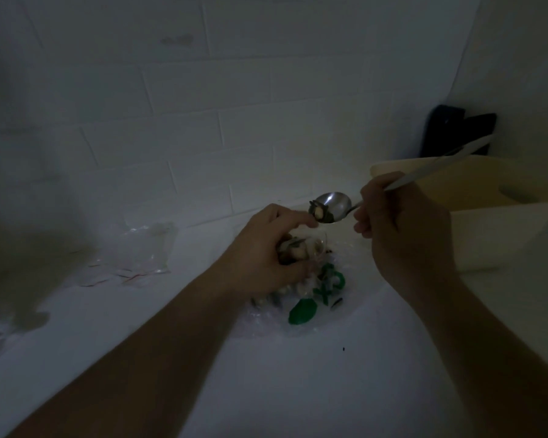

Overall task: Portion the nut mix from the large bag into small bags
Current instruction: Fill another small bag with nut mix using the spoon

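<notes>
My left hand grips a small clear bag with some nut mix inside, held above the white table. My right hand pinches the handle of a metal spoon. The spoon's bowl is tilted over the small bag's mouth, with a few nuts at its lower edge, close to my left forefinger. Under both hands lies the large clear bag with green print and nut mix in it.
A pile of empty small clear bags with red lines lies at the left by the tiled wall. A cream tub and a white box stand at the right, with a dark object behind them.
</notes>
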Available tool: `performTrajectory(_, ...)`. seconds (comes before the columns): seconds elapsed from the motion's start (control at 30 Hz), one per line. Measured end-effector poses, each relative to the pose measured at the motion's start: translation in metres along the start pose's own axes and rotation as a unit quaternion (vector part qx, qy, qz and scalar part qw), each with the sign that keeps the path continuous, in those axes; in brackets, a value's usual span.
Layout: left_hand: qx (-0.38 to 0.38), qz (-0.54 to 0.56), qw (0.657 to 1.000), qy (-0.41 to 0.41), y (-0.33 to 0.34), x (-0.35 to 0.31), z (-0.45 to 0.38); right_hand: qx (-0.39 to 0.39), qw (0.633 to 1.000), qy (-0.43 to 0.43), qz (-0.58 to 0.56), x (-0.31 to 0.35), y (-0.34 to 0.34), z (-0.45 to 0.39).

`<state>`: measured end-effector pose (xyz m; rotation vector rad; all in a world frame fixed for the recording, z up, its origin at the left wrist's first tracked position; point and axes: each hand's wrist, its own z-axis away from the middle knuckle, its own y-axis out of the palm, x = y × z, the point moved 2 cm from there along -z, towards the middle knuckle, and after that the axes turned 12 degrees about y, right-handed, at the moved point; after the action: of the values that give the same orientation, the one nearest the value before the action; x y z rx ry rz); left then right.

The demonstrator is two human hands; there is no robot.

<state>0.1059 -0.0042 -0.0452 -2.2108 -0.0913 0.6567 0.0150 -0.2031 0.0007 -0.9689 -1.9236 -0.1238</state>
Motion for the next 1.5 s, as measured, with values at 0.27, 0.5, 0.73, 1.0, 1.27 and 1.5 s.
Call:
performTrajectory(0.27, 0.092, 0.029, 0.989, -0.109, 0.007, 0.007, -0.012, 0.007, 1.0, -0.014, 0.023, 0.004, -0.002, -0.001)
performTrajectory(0.5, 0.031, 0.151, 0.972, -0.178, -0.001, 0.004, -0.012, 0.007, 0.999, -0.023, 0.025, 0.005, -0.004, -0.001)
performTrajectory(0.73, -0.039, 0.12, 0.967, -0.221, 0.007, 0.006, -0.014, 0.023, 0.987, -0.139, 0.081, 0.012, -0.003, 0.001)
performTrajectory(1.0, -0.099, 0.078, 0.965, -0.229, 0.009, 0.005, -0.014, 0.094, 0.973, -0.211, 0.023, 0.004, 0.012, 0.011)
performTrajectory(1.27, -0.133, 0.102, 0.954, -0.249, 0.005, 0.01, -0.012, 0.115, 0.951, -0.284, 0.038, 0.002, 0.012, 0.009)
performTrajectory(1.5, -0.139, 0.106, 0.951, -0.256, 0.002, 0.009, -0.012, 0.137, 0.962, -0.235, -0.001, -0.005, 0.011, 0.005)
